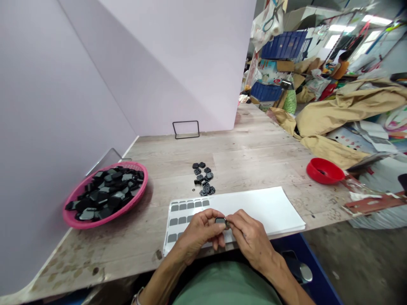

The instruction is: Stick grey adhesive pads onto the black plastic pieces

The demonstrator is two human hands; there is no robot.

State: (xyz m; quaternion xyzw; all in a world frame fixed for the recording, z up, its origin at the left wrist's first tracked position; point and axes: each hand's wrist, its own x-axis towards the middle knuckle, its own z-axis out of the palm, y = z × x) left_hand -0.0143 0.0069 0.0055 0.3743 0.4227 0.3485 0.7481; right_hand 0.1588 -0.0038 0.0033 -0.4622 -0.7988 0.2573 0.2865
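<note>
A small black plastic piece with a grey face (220, 220) is pinched between the thumb and fingers of my left hand (199, 233). My right hand (252, 234) closes its thumb and fingertips at the right end of the same piece; whether anything else is between them is too small to tell. Both hands are over a white sheet with rows of grey stickers (174, 221), partly hidden by my left hand. Beyond the sheet, several black plastic pieces (204, 178) lie loosely grouped on the wooden table (248, 159).
On the left, a pink basket (143, 189) is heaped with black and grey pieces. A red bowl (329, 174) sits near the table's right edge. A black wire stand (187, 137) is by the back panel. Blue crates (284, 44) and tan cloth (337, 108) fill the right background.
</note>
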